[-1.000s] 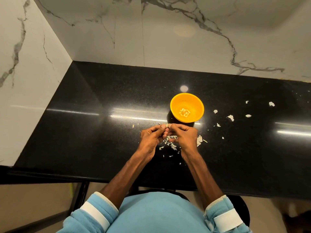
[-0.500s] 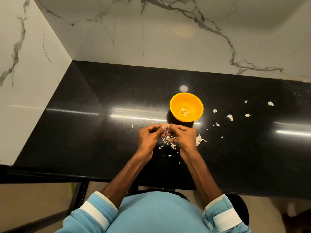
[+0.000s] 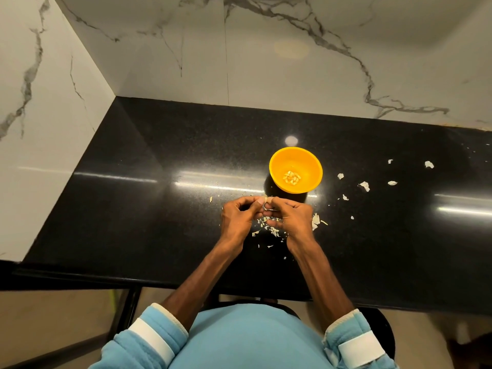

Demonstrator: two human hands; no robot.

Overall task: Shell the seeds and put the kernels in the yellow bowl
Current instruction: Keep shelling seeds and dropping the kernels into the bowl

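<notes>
The yellow bowl (image 3: 308, 162) stands on the black counter (image 3: 159, 209), with several pale kernels (image 3: 291, 178) at its bottom. Just in front of the bowl my left hand (image 3: 238, 218) and my right hand (image 3: 291, 218) meet fingertip to fingertip. Both pinch one small pale seed (image 3: 267, 204) between thumbs and forefingers. Below the hands lies a scatter of pale shell bits (image 3: 269, 227), partly hidden by my fingers.
More pale seeds or shell pieces (image 3: 364, 186) lie spread to the right of the bowl, and a small heap (image 3: 315, 221) sits beside my right wrist. Marble walls close the counter at the back and the left. Its front edge runs under my forearms.
Both hands have stayed at the same spot on the seed; only the fingertips have shifted slightly, and the shell bits below show a little more.
</notes>
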